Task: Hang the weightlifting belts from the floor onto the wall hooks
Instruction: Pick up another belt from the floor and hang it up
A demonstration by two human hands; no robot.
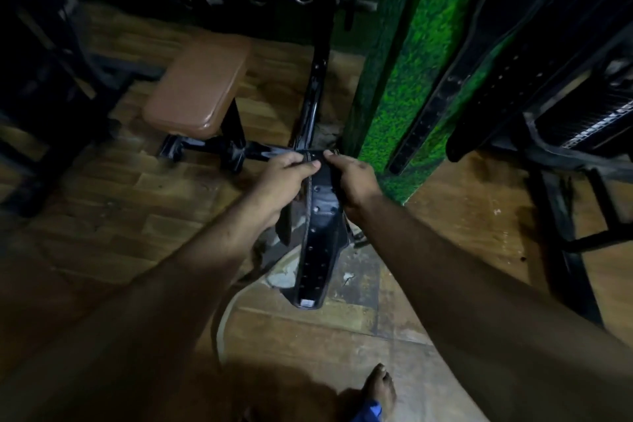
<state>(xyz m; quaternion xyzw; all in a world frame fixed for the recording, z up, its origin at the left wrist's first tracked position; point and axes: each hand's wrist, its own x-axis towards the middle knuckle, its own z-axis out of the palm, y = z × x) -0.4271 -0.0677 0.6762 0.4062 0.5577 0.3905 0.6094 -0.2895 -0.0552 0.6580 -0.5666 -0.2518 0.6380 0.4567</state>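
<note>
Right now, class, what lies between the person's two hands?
In the head view, the black belt lies between the left hand and right hand; both grip its upper end.

black studded belt (317,236) hanging vertically above floor; more belts (496,79) hang on wall.

Both hands on one black belt (317,233): left hand (284,178) and right hand (352,181) pinch its top end, rest hangs down over wooden floor (120,216). Two more belts (507,62) hang against green wall (407,79). Brown padded bench (202,86) at left. Bare foot (378,390) at bottom.
</note>
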